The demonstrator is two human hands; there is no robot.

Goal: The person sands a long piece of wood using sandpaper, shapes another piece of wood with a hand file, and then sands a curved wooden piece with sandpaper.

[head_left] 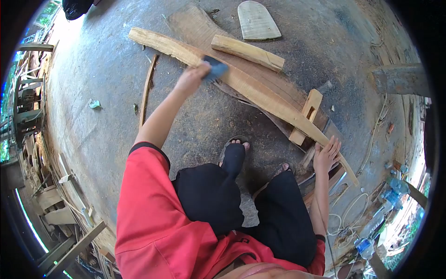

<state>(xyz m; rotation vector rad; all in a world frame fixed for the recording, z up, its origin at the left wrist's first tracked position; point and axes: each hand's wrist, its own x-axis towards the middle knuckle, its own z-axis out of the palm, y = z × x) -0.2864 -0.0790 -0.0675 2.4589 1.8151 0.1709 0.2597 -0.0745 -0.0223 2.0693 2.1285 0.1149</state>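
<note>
A long, slightly curved wooden piece (265, 96) runs slantwise across the view, from upper left to lower right. On its upper part, my left hand (193, 77) is closed around a blue and dark tool (217, 69), blurred by motion, its exact kind unclear. Near the lower right end, my right hand (326, 156) grips the same piece, with the fingers laid over it. Beneath it stands a slotted wooden block (312, 103), and a wide brown board (193, 25) lies under that. A short squared timber (248, 52) rests on the board.
A round-topped wooden board (258, 21) lies on the concrete floor (93, 125) at the top. Left of my feet is a thin wooden strip (148, 90). Scrap wood (55, 216) piles up along the left; plastic bottles (394, 199) and a pale cord (350, 209) lie lower right.
</note>
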